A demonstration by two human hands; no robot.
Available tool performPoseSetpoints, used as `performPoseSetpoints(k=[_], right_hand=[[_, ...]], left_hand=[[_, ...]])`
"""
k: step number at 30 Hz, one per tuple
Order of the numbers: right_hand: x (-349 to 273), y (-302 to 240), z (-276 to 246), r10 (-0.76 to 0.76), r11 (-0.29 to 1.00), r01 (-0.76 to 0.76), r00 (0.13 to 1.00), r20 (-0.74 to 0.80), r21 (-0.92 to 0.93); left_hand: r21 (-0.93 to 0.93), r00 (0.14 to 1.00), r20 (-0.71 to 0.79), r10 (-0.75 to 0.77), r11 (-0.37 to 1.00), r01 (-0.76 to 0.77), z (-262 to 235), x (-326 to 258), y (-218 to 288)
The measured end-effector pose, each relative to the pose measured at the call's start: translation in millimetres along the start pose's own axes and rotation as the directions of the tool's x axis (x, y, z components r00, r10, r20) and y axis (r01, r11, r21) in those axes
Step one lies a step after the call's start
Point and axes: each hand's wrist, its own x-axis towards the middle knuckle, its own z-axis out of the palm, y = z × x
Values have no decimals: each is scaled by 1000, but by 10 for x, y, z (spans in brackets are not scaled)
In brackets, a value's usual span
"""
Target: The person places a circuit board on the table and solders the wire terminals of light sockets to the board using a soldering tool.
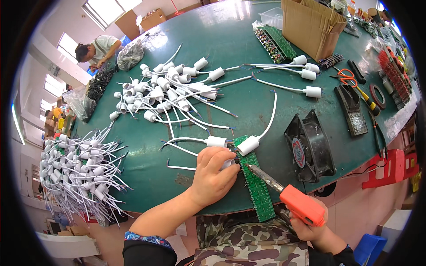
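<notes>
My left hand point(214, 175) is closed around a white cylindrical cap with a cable point(228, 164), its end against the left edge of a long green circuit board panel point(259, 193). In my right hand point(309, 229) is a soldering iron point(301, 205) with an orange-red handle. Its tip reaches the panel close beside the held cap. Another white cap point(216, 141) lies at the panel's upper left edge, and one more white cap point(248, 146) rests across the panel's top, its cable bending away. My left fingers partly hide the held cap.
A heap of white cabled caps point(162, 91) covers the table's far left; a second bundle point(82, 170) hangs at its left edge. Right of the panel stands a black fan point(309, 148). Beyond are a cardboard box point(310, 29), orange scissors point(347, 78) and a person point(100, 51).
</notes>
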Motion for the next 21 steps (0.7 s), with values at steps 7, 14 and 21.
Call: performPoseSetpoints(k=[7, 14, 21], right_hand=[[53, 0, 9, 12, 998, -7, 998, 68, -63], [63, -16, 29, 36, 999, -35, 999, 33, -31], [88, -37, 12, 36, 999, -34, 998, 55, -36]], left_hand=[[2, 1000, 21, 3, 1000, -3, -4, -3, -6], [24, 1000, 21, 9, 1000, -10, -10, 19, 10], [48, 1000, 15, 1, 999, -2, -20, 26, 26]])
